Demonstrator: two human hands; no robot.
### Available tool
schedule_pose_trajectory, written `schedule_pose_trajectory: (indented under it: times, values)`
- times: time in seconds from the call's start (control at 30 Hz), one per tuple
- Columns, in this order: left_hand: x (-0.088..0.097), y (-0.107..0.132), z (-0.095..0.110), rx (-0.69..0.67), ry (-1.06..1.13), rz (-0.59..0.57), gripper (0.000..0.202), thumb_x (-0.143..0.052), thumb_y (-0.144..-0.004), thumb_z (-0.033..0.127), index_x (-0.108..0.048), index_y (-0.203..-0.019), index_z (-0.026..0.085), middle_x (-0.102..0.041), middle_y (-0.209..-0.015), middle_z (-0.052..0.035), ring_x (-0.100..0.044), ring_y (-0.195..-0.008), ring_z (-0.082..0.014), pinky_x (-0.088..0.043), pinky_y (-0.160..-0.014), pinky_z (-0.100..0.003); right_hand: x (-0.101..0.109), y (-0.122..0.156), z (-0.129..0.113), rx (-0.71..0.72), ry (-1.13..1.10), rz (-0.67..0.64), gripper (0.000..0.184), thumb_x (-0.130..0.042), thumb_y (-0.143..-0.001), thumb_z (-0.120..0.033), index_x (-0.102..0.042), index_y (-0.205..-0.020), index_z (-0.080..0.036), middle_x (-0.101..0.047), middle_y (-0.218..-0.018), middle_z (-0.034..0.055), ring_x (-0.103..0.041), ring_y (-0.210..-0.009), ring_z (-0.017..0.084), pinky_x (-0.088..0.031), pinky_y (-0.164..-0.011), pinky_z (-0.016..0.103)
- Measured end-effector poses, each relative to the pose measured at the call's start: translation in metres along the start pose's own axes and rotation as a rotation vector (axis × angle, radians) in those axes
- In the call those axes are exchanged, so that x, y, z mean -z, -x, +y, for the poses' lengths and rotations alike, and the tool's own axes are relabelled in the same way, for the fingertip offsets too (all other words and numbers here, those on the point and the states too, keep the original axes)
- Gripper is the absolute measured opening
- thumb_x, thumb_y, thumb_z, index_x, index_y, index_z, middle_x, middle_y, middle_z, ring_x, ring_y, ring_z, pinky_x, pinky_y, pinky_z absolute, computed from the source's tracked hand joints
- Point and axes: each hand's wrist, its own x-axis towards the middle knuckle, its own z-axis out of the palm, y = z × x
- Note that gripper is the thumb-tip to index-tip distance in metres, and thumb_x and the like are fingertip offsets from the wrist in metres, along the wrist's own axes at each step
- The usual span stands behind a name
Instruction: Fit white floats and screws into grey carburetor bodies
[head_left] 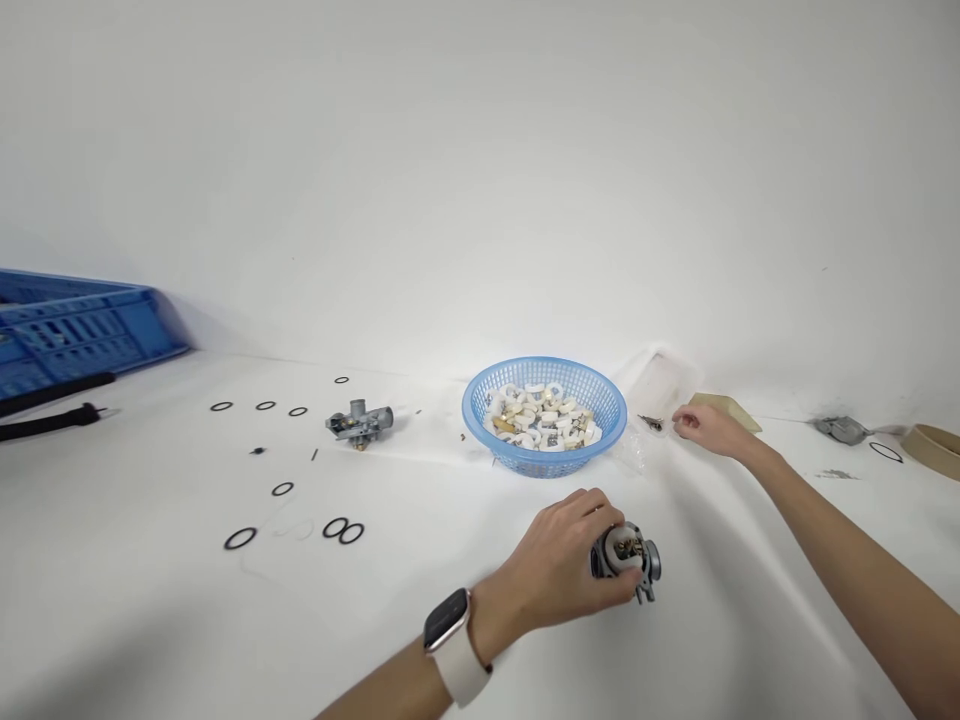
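Left hand (566, 555) grasps a carburetor (632, 549), basket (544, 461) at its eleven o'clock. At one o'clock, right hand (705, 428), grip unclear, is beside small parts (652, 424).

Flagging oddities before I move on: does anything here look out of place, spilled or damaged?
A dark grey smudge marks the white tabletop at right, below the grey metal part, odd against the pale surface; dirt or wear, I cannot tell. Black rings also lie scattered at left.

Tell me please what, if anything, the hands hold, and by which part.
The left hand holds a carburetor by its body, from its far and near sides. Whether the right hand holds anything cannot be told.
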Motion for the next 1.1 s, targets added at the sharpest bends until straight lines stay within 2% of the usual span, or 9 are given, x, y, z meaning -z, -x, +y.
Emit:
schedule_pose_trajectory:
  times: [0.1, 0.23, 0.5, 0.87, 1.1]
  values:
    - [0.0, 0.0, 0.0, 0.002, 0.009, 0.004, 0.024, -0.077, -0.079, 0.034, -0.065, -0.094, 0.02, -0.067, -0.097, -0.0027, -0.063, -0.088, -0.0222, -0.048, -0.073, -0.032, -0.017, -0.014, -0.014, -0.008, 0.151, 0.01, 0.024, -0.052, -0.099, -0.025, -0.07, -0.112, -0.016, -0.071, -0.11, 0.0109, -0.066, -0.095, 0.023, -0.052, -0.082, 0.036]
    - [-0.002, 0.001, -0.002, -0.014, -0.003, 0.005, 0.026, -0.078, -0.079, 0.035, -0.065, -0.096, 0.02, -0.065, -0.094, -0.0017, -0.062, -0.084, -0.0209, -0.048, -0.071, -0.031, -0.029, -0.032, -0.029, 0.012, 0.344, 0.0, 0.027, -0.063, -0.099, -0.035, -0.066, -0.118, -0.017, -0.065, -0.125, 0.0092, -0.063, -0.113, 0.025, -0.052, -0.098, 0.048]
    - [-0.003, 0.001, -0.002, -0.044, -0.049, 0.006, 0.028, -0.079, -0.08, 0.038, -0.065, -0.097, 0.02, -0.065, -0.094, -0.0019, -0.062, -0.083, -0.0209, -0.048, -0.07, -0.032, -0.027, -0.049, -0.036, 0.055, 0.569, -0.042, 0.031, -0.064, -0.099, -0.035, -0.064, -0.124, -0.016, -0.064, -0.128, 0.0107, -0.064, -0.112, 0.025, -0.055, -0.096, 0.047]
    - [-0.002, 0.001, -0.001, -0.074, -0.081, 0.029, 0.029, -0.08, -0.081, 0.039, -0.065, -0.096, 0.019, -0.065, -0.092, -0.0007, -0.062, -0.079, -0.0192, -0.047, -0.067, -0.03, -0.027, -0.06, -0.034, 0.039, 0.613, -0.103, 0.034, -0.064, -0.099, -0.036, -0.062, -0.127, -0.016, -0.064, -0.128, 0.0105, -0.065, -0.109, 0.025, -0.056, -0.092, 0.047]
    - [-0.003, -0.001, -0.002, -0.068, -0.077, 0.03, 0.03, -0.08, -0.08, 0.039, -0.065, -0.097, 0.019, -0.065, -0.092, -0.0011, -0.062, -0.079, -0.0197, -0.048, -0.067, -0.03, -0.022, -0.062, -0.037, -0.002, 0.534, -0.104, 0.035, -0.064, -0.099, -0.036, -0.062, -0.127, -0.016, -0.064, -0.127, 0.0104, -0.065, -0.108, 0.025, -0.057, -0.091, 0.046]
